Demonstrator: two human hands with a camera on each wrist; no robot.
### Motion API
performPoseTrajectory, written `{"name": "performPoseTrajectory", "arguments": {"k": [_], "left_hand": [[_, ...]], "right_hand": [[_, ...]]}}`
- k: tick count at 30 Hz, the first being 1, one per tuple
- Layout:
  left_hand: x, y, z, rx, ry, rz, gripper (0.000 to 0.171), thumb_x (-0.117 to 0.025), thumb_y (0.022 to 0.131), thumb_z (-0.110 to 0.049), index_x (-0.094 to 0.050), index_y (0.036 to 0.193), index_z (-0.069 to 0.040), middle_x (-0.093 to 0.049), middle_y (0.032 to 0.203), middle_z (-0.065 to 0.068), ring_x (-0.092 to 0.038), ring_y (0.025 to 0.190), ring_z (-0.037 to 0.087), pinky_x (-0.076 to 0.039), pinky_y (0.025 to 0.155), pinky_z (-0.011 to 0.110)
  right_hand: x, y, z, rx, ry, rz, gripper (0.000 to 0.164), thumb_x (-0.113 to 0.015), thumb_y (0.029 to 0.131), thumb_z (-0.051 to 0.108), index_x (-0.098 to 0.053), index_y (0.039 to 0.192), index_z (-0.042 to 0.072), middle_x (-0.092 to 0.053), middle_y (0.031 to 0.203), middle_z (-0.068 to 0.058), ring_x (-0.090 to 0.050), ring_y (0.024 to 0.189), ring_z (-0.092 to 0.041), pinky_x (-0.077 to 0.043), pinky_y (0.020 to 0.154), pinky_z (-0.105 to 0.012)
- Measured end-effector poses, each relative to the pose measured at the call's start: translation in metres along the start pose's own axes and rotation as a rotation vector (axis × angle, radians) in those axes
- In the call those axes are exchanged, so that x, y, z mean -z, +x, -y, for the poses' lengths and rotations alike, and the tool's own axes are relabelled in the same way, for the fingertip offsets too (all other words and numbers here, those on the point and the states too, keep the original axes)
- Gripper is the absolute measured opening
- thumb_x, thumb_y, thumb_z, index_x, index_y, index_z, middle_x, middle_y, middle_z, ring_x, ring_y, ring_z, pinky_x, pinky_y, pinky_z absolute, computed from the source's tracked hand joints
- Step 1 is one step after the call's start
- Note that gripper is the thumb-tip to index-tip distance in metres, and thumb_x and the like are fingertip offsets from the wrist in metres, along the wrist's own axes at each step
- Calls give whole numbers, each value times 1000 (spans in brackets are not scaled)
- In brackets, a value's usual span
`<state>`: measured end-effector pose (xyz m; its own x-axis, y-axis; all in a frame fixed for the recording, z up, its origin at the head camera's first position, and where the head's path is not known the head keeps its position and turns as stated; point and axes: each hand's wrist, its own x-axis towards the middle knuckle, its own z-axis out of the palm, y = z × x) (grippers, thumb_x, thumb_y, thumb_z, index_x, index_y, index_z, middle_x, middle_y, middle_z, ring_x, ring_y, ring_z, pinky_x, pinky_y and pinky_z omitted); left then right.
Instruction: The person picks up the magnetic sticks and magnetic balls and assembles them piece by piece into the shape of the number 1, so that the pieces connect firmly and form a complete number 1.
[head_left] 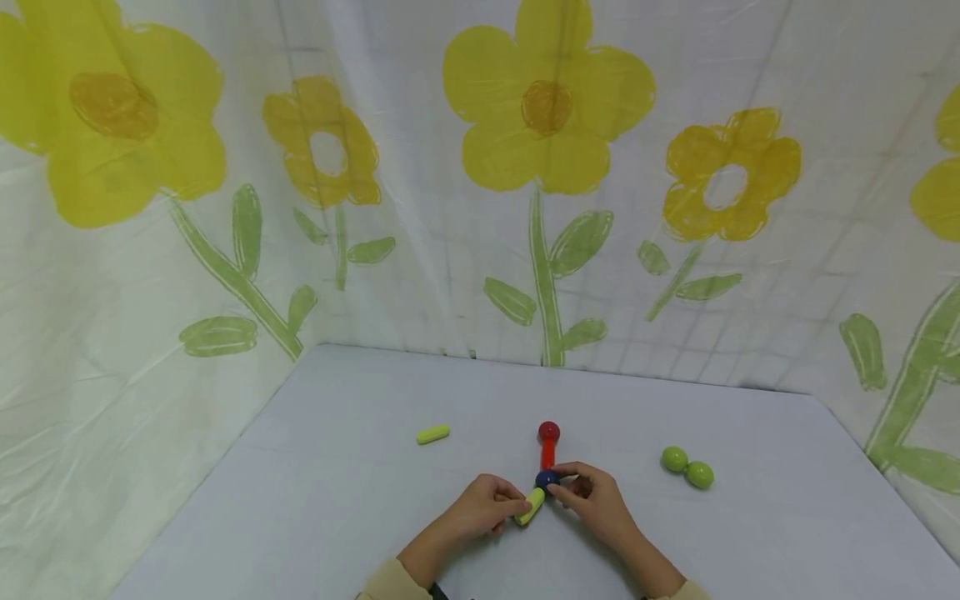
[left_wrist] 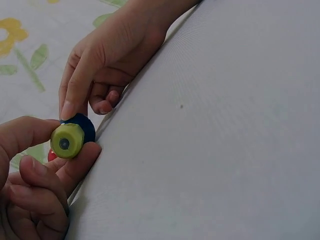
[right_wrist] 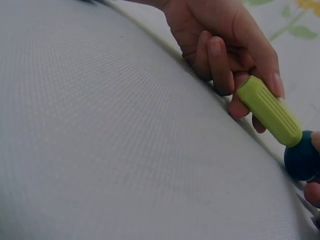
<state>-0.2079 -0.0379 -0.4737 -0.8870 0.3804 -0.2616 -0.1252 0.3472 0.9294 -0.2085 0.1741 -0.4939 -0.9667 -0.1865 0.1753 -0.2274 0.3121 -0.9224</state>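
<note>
Between thumb and fingers, my left hand (head_left: pixel 487 506) pinches a yellow-green ribbed rod (head_left: pixel 530 507). One end of that rod touches a dark blue ball (head_left: pixel 547 481), which my right hand (head_left: pixel 596 500) pinches from the right. A red rod (head_left: pixel 548 454) runs from the blue ball away from me to a red ball (head_left: pixel 549 432). In the left wrist view the yellow-green rod (left_wrist: pixel 67 141) faces the camera end-on, showing a round grey spot, with the blue ball (left_wrist: pixel 86 127) behind it. The right wrist view shows the rod (right_wrist: pixel 270 112) meeting the blue ball (right_wrist: pixel 301 156).
Another yellow-green rod (head_left: pixel 433 434) lies on the white tabletop (head_left: pixel 360 500) to the left. Two green balls (head_left: pixel 675 459) sit side by side on the right. A white curtain (head_left: pixel 420 275) printed with yellow flowers hangs behind and beside the table.
</note>
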Motion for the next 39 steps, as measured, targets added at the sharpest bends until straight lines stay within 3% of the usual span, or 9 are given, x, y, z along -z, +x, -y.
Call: {"name": "performPoseTrajectory", "arguments": {"k": [10,27,39], "left_hand": [[-7,-2,0,-100,85,-15,15,-72,88,-20,-70,85,-5,-57,64,-3,-45,51,9,-36,49,22],[-17,-2,-3,-78,72,-12,15,-72,88,-19,-70,83,-5,-59,63,-3,-43,48,8,-34,47,21],[-25,-4,-4,-95,27,-31,16,-74,87,-18,-69,80,-4,-58,60,-3,-42,45,7,-33,46,20]], "right_hand": [[-2,2,-1,-27,-24,-2,27,-73,87,11,-67,111,-1,-66,103,-14,-53,60,-7,-41,52,-20],[-1,1,-2,2,-52,-7,25,-73,87,9,-68,109,-2,-66,101,-16,-54,60,-7,-42,52,-21],[-1,1,-1,-35,-19,-4,26,-73,88,11,-68,111,1,-66,101,-11,-53,61,-7,-42,53,-21]]}}
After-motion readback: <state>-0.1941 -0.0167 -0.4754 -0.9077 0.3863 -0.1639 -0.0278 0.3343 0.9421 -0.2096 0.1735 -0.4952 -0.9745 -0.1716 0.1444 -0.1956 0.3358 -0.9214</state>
